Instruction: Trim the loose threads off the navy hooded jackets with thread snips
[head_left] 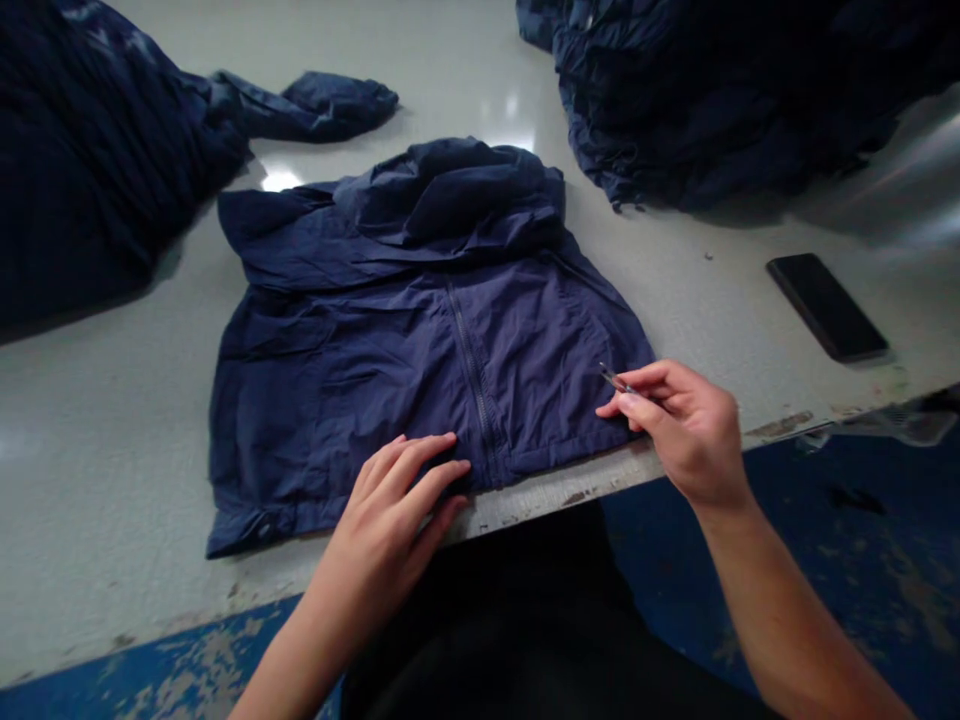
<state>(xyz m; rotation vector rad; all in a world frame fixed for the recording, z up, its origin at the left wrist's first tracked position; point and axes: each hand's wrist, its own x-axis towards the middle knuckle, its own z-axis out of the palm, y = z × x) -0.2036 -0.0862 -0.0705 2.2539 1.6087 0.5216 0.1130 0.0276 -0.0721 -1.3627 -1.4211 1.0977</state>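
A navy blue zip-up jacket (390, 340) lies on the table in front of me, its hem along the front edge and its upper part bunched up at the far end. Down its front runs a closed zipper (474, 385). My left hand (401, 495) rests on the fabric near the hem, just left of the zipper, with its fingers stretched out. Over the jacket's right lower corner, my right hand (686, 425) pinches small metal thread snips (616, 379). Their pointed tip faces up and left; the handle is mostly hidden in my fingers.
A pile of dark blue garments (97, 160) lies at the left, with a sleeve (330, 105) reaching toward the middle. Another dark pile (720, 100) is at the back right. A black phone (827, 307) lies near the right front edge of the pale table (90, 440).
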